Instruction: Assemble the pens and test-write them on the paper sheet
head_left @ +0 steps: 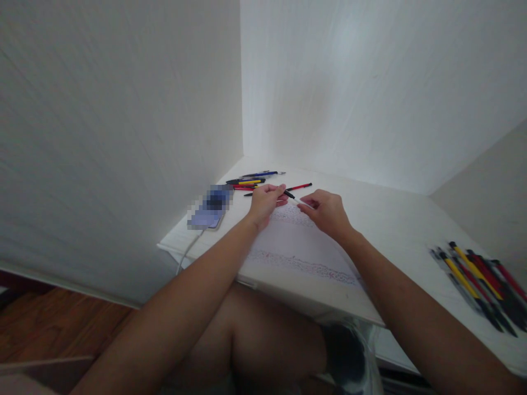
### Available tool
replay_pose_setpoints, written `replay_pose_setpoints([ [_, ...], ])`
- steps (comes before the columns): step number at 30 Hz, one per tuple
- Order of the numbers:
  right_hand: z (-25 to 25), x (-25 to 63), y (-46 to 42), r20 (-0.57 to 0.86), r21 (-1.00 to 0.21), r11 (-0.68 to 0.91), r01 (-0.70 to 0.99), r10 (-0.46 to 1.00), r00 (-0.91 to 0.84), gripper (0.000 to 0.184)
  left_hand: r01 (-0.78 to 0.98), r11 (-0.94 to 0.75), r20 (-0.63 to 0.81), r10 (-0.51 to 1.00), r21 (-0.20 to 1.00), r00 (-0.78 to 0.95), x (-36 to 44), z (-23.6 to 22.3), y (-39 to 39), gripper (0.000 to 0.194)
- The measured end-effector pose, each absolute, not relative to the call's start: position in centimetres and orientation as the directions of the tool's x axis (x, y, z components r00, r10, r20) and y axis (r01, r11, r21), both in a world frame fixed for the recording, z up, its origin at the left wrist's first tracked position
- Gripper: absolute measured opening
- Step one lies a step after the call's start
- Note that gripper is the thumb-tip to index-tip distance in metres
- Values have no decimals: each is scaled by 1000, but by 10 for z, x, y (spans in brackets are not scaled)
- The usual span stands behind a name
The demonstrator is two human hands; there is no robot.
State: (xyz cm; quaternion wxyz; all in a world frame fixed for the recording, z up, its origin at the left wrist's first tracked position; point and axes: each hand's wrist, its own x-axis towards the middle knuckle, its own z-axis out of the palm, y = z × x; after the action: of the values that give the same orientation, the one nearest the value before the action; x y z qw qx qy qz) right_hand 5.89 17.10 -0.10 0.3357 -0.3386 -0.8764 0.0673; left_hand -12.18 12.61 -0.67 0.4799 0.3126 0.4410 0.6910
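My left hand is closed on a black pen barrel whose end points to the right. A thin whitish stick, which looks like a pen refill, runs from the barrel's end to my right hand. The right thumb and fingertips pinch that stick. Whether it sits inside the barrel is too small to tell. Beneath both hands lies a sheet of paper with bands of small marks. Just behind the hands, a red pen piece rests on the desk.
Several blue, yellow and red pens lie at the back left. A phone with a white cable is near the left edge. More pens are grouped at the right. White walls enclose the desk.
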Motion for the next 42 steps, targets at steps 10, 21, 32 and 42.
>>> replay_pose_setpoints([
  [10,-3,56,169,255,-797,505,333,779,-572,17,-364,-223,206,975,904,-86,-136,-14,127,12],
  [21,-2,49,164,194,-903,373,214,798,-570,20,-444,-210,214,976,871,-41,-129,-7,125,13],
  [32,1,49,163,206,-929,333,163,830,-519,22,-468,-327,247,943,821,-224,-125,-10,128,17],
  [42,1,44,159,262,-862,434,263,825,-500,21,-557,-302,196,950,773,-242,-122,-10,127,20],
])
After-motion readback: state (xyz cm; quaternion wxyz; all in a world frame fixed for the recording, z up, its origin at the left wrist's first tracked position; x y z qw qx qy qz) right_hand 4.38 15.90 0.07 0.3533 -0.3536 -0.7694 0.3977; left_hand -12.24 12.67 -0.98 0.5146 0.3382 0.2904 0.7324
